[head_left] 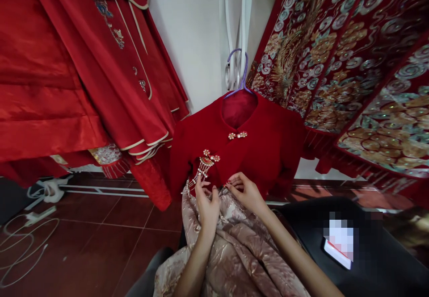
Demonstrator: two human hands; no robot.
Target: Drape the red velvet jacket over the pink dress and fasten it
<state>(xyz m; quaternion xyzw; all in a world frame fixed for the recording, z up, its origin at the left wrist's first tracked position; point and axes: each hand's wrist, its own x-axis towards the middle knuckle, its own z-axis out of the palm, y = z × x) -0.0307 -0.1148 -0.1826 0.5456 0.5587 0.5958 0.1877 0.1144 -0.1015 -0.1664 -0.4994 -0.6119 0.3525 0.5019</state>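
A dark red jacket (268, 131) hangs before me on a purple hanger (245, 76). Its round neckline has a pearl-and-gold flower clasp (237, 135) below it. A fan-shaped beaded brooch (207, 161) with hanging bead strands sits on the jacket's left side in view. My left hand (207, 202) is beside those strands, fingers and thumb apart, near the jacket's lower front. My right hand (247, 192) pinches at the same lower front, thumb against fingers; what lies between the fingertips is too small to make out. Shiny beige-pink patterned fabric (234, 248) spreads under both wrists.
Red garments with pale piping (134, 123) hang at left; a richly embroidered red garment (321, 64) hangs at right. White straps (246, 15) hold the hanger. A black seat (301, 225) at right bears a blurred phone-like object (338, 253). A white cable (30, 243) lies on the tiled floor.
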